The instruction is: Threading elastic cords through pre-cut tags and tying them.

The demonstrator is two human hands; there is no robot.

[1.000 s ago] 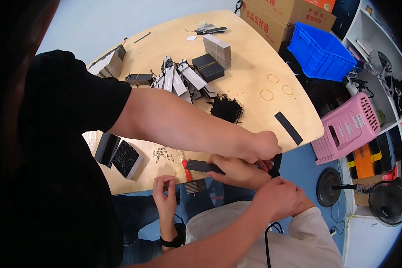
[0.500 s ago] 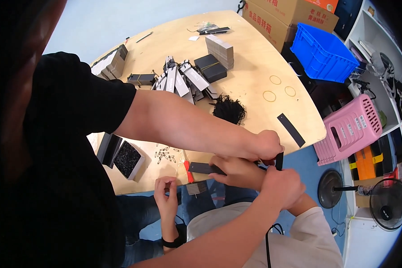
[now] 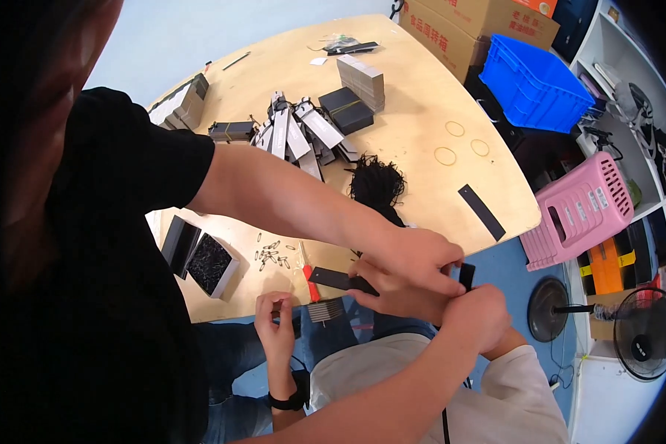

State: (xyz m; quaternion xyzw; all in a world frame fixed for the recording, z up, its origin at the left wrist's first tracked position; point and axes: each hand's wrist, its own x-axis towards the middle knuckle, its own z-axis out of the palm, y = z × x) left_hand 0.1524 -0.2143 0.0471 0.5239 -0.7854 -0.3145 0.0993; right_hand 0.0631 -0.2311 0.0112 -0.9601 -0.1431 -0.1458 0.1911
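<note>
Stillness is needed while the right hand (image 3: 399, 299), gripping a strip (image 3: 328, 278), is seemingly given a band (image 3: 467, 276); the left hand (image 3: 274, 325) looks loose, empty.

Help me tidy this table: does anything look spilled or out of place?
Small loose pieces lie scattered beside the box, as if spilled, though perhaps laid out. One dark strip lies alone near the right edge of the table, apart from the tag pile.

Right of the hands (image 3: 451, 285): pink stools (image 3: 570, 218); fan (image 3: 641, 337) lower, farther out. Beyond the hands, upper right: blue crate (image 3: 533, 89), cartons (image 3: 451, 29). Far right: white shelf (image 3: 605, 46).
</note>
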